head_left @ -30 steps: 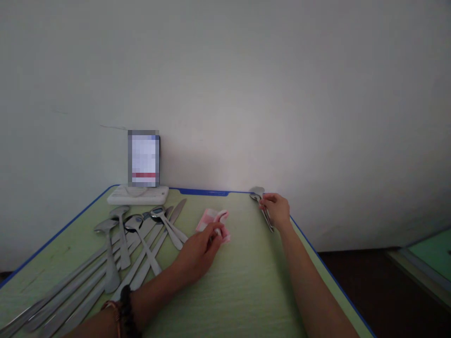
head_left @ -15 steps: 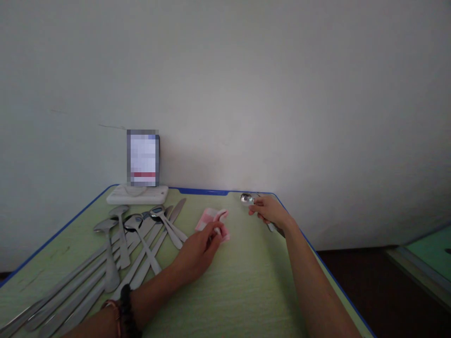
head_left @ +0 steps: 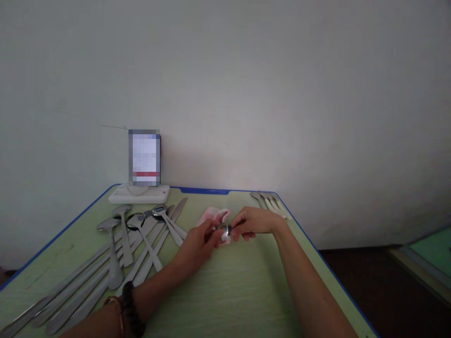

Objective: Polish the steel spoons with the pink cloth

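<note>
A shiny metal spoon (head_left: 224, 231) is between my two hands, over a pink and white cloth (head_left: 210, 215) on the green table. My right hand (head_left: 251, 223) pinches the spoon at its right side, with most of the handle hidden by the fingers. At the bowl's left side, my left hand (head_left: 203, 240) has its thumb and fingers closed on the bowl and the cloth's near part. Beyond my right hand, several spoons (head_left: 269, 203) lie side by side at the table's back right corner.
Many loose spoons and knives (head_left: 141, 244) spread over the table's left half. A phone (head_left: 145, 157) stands on a white base (head_left: 139, 194) at the back left. The table's blue edge (head_left: 204, 191) runs along the wall.
My right hand has moved left and nearer from the back right corner, bringing the spoon to my left hand. The spoons in that corner are now uncovered.
</note>
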